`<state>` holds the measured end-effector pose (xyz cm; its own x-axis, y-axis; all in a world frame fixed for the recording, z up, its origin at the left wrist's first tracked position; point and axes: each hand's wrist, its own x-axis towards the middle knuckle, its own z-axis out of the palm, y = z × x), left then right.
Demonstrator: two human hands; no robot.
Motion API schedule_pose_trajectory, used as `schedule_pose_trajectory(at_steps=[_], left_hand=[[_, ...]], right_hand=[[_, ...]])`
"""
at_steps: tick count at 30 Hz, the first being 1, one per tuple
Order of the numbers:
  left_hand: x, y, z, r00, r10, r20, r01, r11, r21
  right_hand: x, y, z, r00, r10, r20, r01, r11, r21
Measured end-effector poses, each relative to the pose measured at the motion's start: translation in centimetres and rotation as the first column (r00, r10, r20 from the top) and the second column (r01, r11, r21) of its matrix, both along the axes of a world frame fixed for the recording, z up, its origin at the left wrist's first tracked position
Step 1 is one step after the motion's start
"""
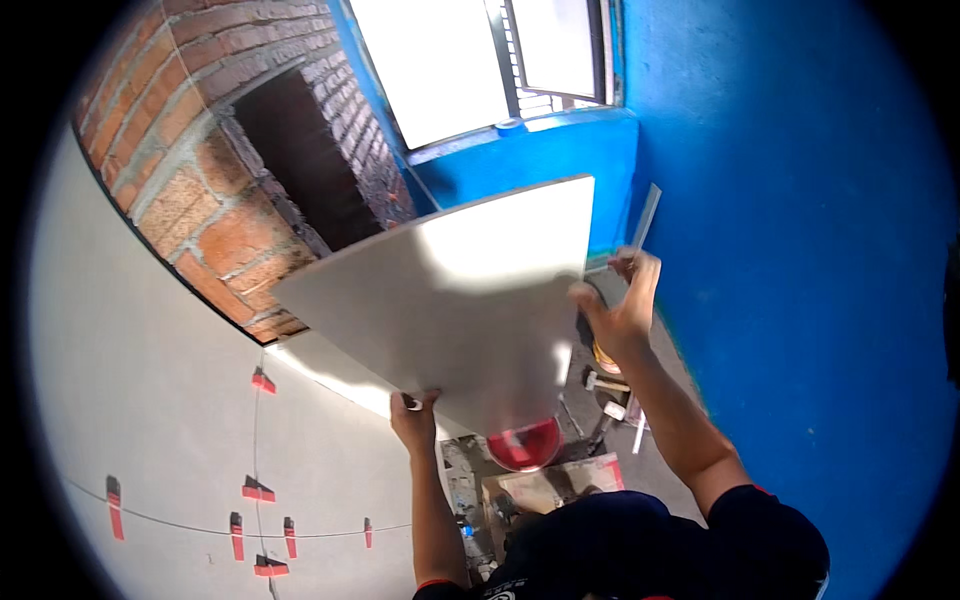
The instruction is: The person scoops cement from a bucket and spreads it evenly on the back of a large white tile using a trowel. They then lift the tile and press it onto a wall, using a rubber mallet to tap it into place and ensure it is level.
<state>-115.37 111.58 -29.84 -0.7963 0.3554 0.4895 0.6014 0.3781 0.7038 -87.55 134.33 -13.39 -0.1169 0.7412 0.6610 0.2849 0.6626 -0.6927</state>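
A large pale grey tile (470, 290) stands tilted in front of me, with bright sunlight across its upper part. My left hand (414, 422) grips its lower left edge, thumb and fingers bent around it. Beside the right edge is my right hand (626, 308), fingers apart; its thumb reaches to the tile's edge, and I cannot tell whether it touches. To the left, a surface of laid grey tiles (180, 400) has several red levelling wedges (258, 489) along its joints.
A red basin (525, 445) sits under the tile, near a cardboard piece (560, 482). A hammer (605, 382) and other tools lie on the floor at right. A blue wall (800, 250) rises on the right, a window (450, 70) ahead, and bare brick (235, 240) with a dark opening at left.
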Motion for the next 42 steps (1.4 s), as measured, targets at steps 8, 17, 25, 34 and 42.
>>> schedule_pose_trajectory(at_steps=[8,17,25,34,42], left_hand=[[-0.6,1.1,0.5,0.999,0.037,0.038,-0.034,0.996,-0.080],[-0.1,0.9,-1.6,0.997,-0.017,0.074,0.022,0.997,-0.072],[0.3,1.3,-2.0,0.984,-0.026,0.174,0.043,0.995,-0.094],[2.4,1.0,0.6,0.971,-0.094,0.219,0.110,0.992,-0.064],[-1.0,0.9,-6.8,0.969,-0.131,0.212,0.126,0.991,0.033]], right_hand=[[-3.2,0.6,-1.5,0.988,-0.150,-0.037,0.154,0.965,0.213],[0.6,3.5,-13.3,0.993,0.113,0.044,-0.117,0.990,0.080],[-2.5,6.0,-25.7,0.773,-0.363,0.520,0.041,0.847,0.530],[-2.0,2.8,-21.2,0.914,0.351,0.202,-0.208,0.835,-0.509],[-2.9,-1.4,-17.2,0.943,0.320,0.092,-0.262,0.882,-0.391]])
